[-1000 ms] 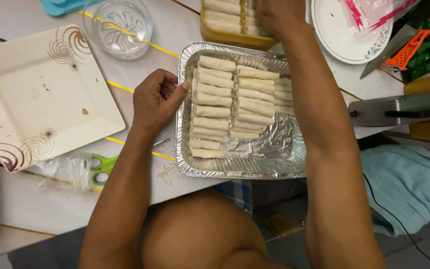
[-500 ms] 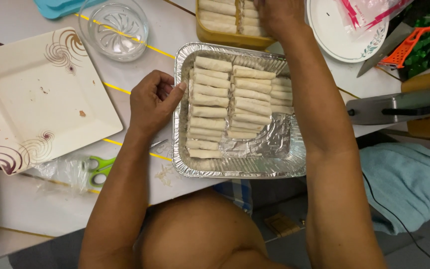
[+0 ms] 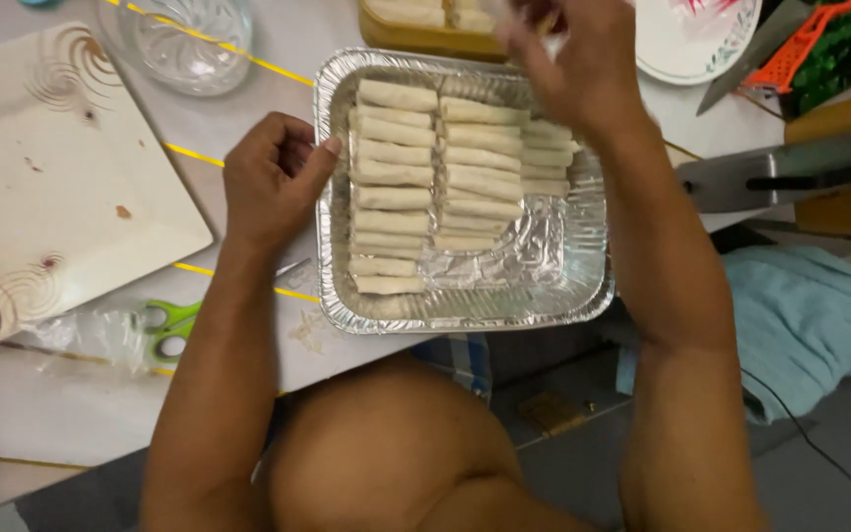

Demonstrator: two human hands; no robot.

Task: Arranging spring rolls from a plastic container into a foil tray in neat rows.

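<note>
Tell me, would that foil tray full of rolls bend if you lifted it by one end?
Probably. The foil tray looks thin and crinkled, so it would likely sag under the packed rolls. The left hand rests at its rim; pushed, it would probably slide easily.

A rectangular silver foil tray sits at the table edge, holding pale uncooked spring rolls laid flat in neat side-by-side columns; its near right corner shows bare crinkled foil, the left rim touched by a thumb
</note>
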